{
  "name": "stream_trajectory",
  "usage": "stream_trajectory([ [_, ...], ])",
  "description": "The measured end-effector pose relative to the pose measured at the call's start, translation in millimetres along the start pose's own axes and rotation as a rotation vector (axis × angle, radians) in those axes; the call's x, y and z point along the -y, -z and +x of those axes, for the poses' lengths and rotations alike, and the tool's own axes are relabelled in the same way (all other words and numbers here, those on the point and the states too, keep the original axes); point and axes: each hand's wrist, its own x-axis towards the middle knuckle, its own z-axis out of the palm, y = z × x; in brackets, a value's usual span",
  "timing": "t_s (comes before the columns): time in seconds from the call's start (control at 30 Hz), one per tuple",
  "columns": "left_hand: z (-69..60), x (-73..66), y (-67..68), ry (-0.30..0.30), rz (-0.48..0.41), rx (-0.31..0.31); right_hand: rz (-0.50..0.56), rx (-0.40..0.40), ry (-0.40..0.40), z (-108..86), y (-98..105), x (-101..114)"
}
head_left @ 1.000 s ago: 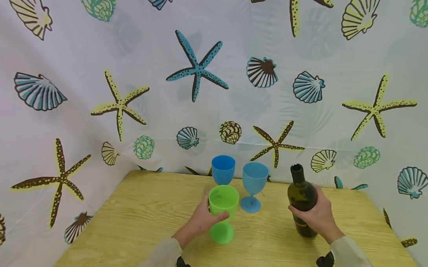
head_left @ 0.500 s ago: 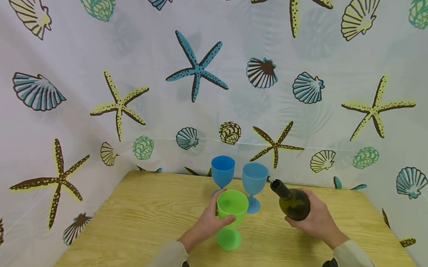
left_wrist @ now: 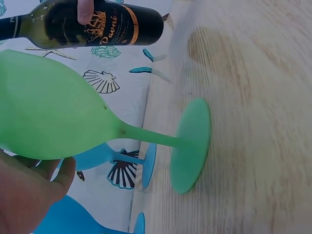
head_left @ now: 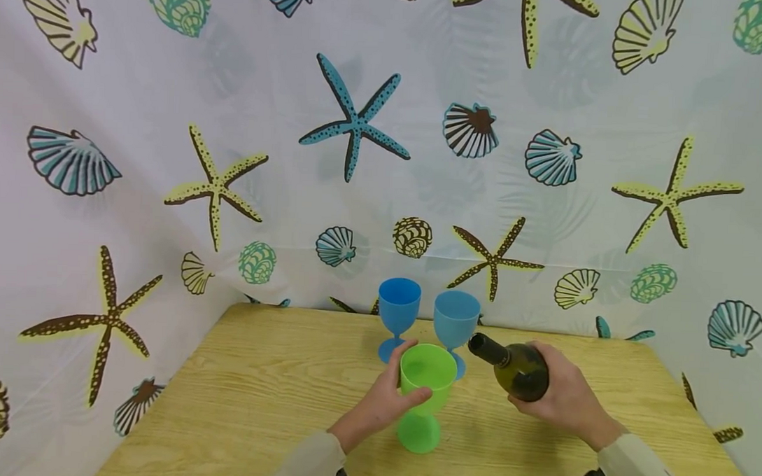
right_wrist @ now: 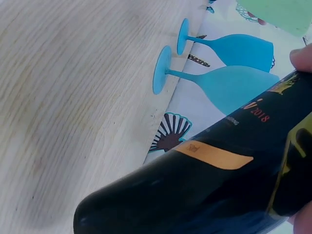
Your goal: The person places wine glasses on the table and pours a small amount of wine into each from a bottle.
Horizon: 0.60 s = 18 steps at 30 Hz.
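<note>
bottle [head_left: 522, 372] tilted, neck [head_left: 492, 350] leaning toward upright green goblet [head_left: 423, 400], hands [head_left: 388, 399] curled round one each

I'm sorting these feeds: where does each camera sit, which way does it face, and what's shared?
Head: on the person's head, facing forward and down at the table; left hand, right hand and both sleeves show.
Left wrist: worn there, facing the green goblet from the side; part of the left hand shows, plus a bit of the right hand on the bottle.
Right wrist: worn there, facing the bottle's lower body; bits of the right hand show.
Shared: both wrist views show bottle, green goblet and two blue goblets.
</note>
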Motion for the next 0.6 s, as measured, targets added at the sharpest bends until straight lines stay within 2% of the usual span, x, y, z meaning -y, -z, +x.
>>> stream_trajectory([
  [0.23,3.1,-1.5,-4.8,-0.012,0.026,-0.005,-0.102,0.014,0.072,-0.2,0.8,-4.0],
  [0.6,6.0,-1.8,-11.5,0.006,-0.012,-0.002,-0.196,0.033,0.135,0.9,4.8,-8.9],
])
